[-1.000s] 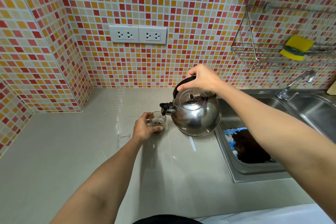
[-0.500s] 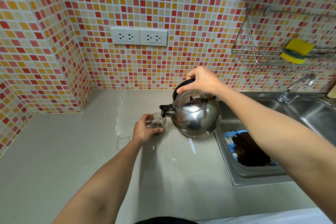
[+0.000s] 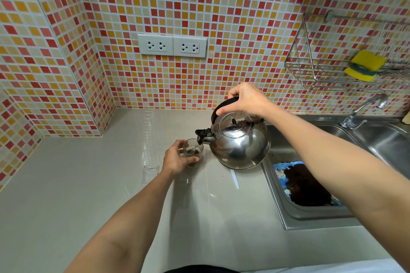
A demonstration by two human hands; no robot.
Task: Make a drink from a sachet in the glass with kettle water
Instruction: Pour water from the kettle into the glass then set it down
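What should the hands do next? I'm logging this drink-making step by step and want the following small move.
Probably keep the kettle tipped a little longer: its spout sits just over the glass, which holds only some dark liquid low down. The right hand grips the handle, and the left hand steadies the glass on the counter. Then level the kettle.

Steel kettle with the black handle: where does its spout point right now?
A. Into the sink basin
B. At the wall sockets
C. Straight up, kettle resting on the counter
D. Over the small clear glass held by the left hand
D: the steel kettle, tilted by the right hand at its handle, has its spout just above the small clear glass that the left hand steadies.
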